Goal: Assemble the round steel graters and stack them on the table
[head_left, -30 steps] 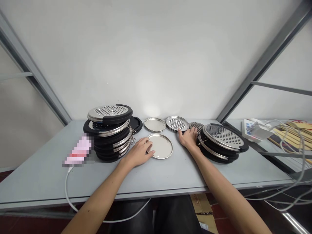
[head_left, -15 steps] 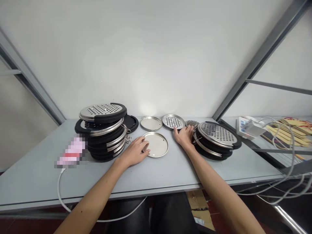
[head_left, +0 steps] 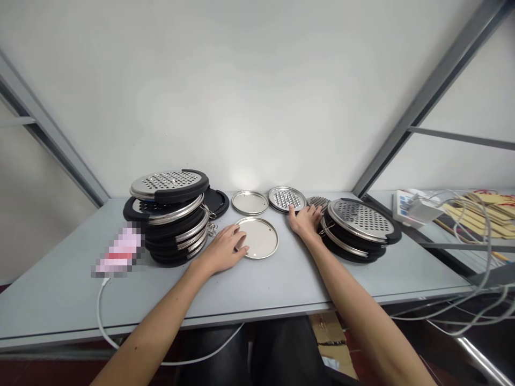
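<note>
A flat silver disc (head_left: 259,238) lies on the table, and my left hand (head_left: 225,249) rests at its left edge with the fingers apart, holding nothing. My right hand (head_left: 306,221) lies open between a perforated metal disc (head_left: 287,199) at the back and the right stack of round graters (head_left: 359,220). Its fingertips are near a smaller, darker perforated disc (head_left: 318,202), partly hidden behind the hand. Another plain silver disc (head_left: 250,203) lies further back. To the left of my left hand rises a taller stack of black-rimmed graters (head_left: 175,236) with wire clips on its right side.
A black round piece (head_left: 215,203) lies behind the left stack. At the left is a blurred pink object (head_left: 120,252) with a white cable. A white power strip (head_left: 402,208), cables and yellow pieces (head_left: 478,214) are at the right, beyond the metal frame (head_left: 374,161).
</note>
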Tool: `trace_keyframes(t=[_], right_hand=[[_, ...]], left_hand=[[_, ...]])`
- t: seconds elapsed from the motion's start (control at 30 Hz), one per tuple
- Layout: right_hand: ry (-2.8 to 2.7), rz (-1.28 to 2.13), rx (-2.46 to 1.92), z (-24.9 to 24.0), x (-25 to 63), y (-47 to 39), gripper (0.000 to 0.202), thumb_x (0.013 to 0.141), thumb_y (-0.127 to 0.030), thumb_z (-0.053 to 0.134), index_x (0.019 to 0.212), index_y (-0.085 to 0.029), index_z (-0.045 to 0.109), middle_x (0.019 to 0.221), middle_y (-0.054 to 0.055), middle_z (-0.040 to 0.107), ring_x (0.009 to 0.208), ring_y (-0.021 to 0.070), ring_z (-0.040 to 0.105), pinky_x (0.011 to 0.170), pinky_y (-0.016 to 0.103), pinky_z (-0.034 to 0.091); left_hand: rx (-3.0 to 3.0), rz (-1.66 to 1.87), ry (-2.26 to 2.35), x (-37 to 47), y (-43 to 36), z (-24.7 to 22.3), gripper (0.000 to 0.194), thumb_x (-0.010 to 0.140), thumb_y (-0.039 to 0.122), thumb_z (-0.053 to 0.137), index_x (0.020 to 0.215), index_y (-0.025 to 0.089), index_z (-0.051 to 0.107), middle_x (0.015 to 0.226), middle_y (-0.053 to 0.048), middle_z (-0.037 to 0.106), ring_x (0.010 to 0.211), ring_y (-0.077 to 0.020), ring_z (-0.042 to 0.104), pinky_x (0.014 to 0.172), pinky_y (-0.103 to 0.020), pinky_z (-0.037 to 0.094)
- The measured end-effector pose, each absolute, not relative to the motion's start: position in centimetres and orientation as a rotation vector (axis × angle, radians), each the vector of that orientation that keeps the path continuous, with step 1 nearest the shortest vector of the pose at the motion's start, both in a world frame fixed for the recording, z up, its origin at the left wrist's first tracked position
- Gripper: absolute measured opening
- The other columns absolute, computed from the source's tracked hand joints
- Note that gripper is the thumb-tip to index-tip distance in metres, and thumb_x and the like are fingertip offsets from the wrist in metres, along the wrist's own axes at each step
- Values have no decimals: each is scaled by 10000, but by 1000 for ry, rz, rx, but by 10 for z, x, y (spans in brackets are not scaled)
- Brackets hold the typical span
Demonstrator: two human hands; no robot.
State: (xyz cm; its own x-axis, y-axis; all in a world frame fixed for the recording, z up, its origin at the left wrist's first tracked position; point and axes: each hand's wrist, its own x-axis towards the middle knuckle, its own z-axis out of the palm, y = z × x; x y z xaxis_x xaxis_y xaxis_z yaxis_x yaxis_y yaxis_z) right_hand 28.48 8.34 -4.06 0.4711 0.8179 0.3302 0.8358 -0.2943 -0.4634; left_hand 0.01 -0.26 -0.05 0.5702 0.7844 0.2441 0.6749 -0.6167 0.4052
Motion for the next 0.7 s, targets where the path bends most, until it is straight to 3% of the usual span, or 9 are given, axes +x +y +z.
trace_keyframes(t=[0.37, 0.7], right_hand=[[-1329, -29, -2259, -41, 284, 87, 897, 907, -575, 292, 1367, 196, 309, 1485, 328, 278, 1432, 391, 85, 1170, 466, 51], [-1341, -51, -2269, -42, 282, 87, 920, 905, -600, 279, 1386, 184, 271, 1503, 337, 225, 1438, 390, 65, 1166, 479, 48]], left_hand=[[2561, 528, 1251, 0, -5, 4, 302, 909, 371, 510, 1160, 212, 564, 1339, -124, 487, 1259, -305, 457, 1057, -459, 390], [2523, 497, 1287, 0, -7, 3, 402, 913, 393, 507, 1264, 200, 537, 1416, -140, 443, 1331, -311, 405, 1095, -460, 355]])
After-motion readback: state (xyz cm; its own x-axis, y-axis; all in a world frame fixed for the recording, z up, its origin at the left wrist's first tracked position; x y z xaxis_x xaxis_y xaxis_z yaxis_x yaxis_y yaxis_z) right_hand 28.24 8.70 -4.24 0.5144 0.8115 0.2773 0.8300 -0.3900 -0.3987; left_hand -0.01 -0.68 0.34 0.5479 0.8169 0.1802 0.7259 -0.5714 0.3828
